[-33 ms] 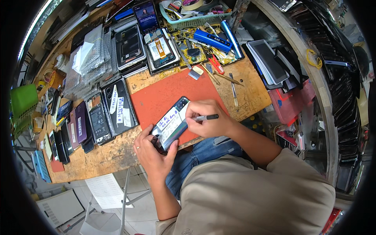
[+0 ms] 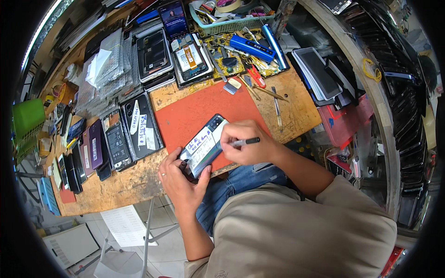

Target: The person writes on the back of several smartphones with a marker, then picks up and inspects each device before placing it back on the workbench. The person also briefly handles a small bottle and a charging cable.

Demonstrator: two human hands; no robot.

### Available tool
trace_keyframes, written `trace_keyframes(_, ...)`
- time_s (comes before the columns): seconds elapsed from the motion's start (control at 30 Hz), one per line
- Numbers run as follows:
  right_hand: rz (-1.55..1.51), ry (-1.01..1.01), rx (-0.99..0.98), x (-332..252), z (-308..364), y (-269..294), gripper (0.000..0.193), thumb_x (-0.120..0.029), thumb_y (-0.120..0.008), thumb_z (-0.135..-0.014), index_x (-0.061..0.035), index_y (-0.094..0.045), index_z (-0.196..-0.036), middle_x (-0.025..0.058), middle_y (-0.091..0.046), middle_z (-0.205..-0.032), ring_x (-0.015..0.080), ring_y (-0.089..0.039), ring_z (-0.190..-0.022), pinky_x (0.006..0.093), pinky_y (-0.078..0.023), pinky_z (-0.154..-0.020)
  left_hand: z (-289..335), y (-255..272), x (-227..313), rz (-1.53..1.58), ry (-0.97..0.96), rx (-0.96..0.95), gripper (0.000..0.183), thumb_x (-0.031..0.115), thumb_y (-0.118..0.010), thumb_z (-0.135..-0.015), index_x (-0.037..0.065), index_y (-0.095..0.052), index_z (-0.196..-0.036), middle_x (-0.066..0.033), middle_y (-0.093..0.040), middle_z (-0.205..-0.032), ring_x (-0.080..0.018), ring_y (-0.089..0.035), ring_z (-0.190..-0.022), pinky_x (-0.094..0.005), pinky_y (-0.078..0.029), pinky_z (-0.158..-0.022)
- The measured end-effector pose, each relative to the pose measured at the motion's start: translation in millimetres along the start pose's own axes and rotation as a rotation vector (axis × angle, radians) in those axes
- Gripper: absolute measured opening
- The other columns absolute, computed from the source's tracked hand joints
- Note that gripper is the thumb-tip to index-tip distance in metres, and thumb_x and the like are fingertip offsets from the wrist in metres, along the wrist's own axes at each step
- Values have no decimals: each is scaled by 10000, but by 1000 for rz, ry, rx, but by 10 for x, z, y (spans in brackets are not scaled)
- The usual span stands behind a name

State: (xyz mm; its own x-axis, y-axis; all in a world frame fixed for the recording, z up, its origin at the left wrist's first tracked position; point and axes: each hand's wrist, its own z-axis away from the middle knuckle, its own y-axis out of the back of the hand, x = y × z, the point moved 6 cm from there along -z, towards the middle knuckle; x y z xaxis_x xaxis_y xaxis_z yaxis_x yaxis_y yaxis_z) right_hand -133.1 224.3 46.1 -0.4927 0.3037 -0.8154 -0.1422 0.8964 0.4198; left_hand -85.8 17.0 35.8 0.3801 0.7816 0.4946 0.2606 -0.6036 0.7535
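A worn wooden workbench [image 2: 134, 183] fills the upper and left part of the frame, crowded with parts. In its middle lies an orange-red work mat [image 2: 199, 113], mostly bare. Left of the mat sits a row of dark phones and phone backs [image 2: 109, 146], some with white slips stuck to them, and above them a heap of clear plastic packets [image 2: 104, 74]. At the top centre are opened phones with their insides showing [image 2: 190, 58], a pale green basket [image 2: 232, 21] and a blue cylindrical tool [image 2: 252, 48]. A stack of tablets or screens [image 2: 317, 76] lies at the upper right edge of the bench.

At the mat's lower edge, just below centre frame, the left hand [image 2: 178, 178] grips the lower end of a phone [image 2: 204, 146], which is tilted with its camera end toward the upper right. A white label [image 2: 200, 141] with handwriting covers much of its back. The right hand [image 2: 248, 143] is closed around a dark pen [image 2: 245, 141]; its tip seems to meet the label, though fingers hide that spot.
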Motion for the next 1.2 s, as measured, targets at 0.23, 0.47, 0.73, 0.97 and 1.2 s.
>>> trace_keyframes(0.23,-72,-104,323,44,40,305,55,-55,-676,-978,-2,-674,-992,41,-692,-895,101,-635,-766,272,-513,-698,-30,-44,-18,-4,20,-5,613,293,-906,-724,45,-486,-1096,-198,-639,-1289,-404,-574,-1163,-535,-400,-1006)
trace_keyframes(0.47,-163,-220,221,105,-78,210,92,-81,-730,-950,-28,-666,-990,-2,-656,-770,31,-568,-644,225,-455,-575,-15,-25,-19,35,20,12,636,299,-918,-708,54,-485,-1103,-194,-639,-1261,-403,-574,-1129,-538,-407,-991)
trace_keyframes(0.73,-108,-268,154,163,-62,114,116,-35,-732,-896,-5,-628,-936,71,-695,-780,105,-698,-706,278,-527,-587,-7,-40,-44,28,44,-10,651,312,-923,-692,55,-485,-1100,-188,-637,-1240,-397,-577,-1109,-533,-418,-961)
trace_keyframes(0.97,-27,-191,84,133,-99,72,135,-38,-751,-853,-13,-627,-899,110,-686,-763,195,-717,-676,326,-536,-583,-24,-36,-31,20,10,10,638,316,-919,-695,53,-482,-1078,-188,-641,-1225,-394,-584,-1086,-530,-421,-949)
trace_keyframes(1.2,2,-170,94,116,-97,71,133,-37,-744,-845,-16,-622,-894,125,-698,-780,226,-735,-701,346,-547,-601,-38,-24,-15,22,-8,20,638,311,-926,-687,52,-482,-1064,-191,-646,-1216,-392,-591,-1074,-519,-428,-940)
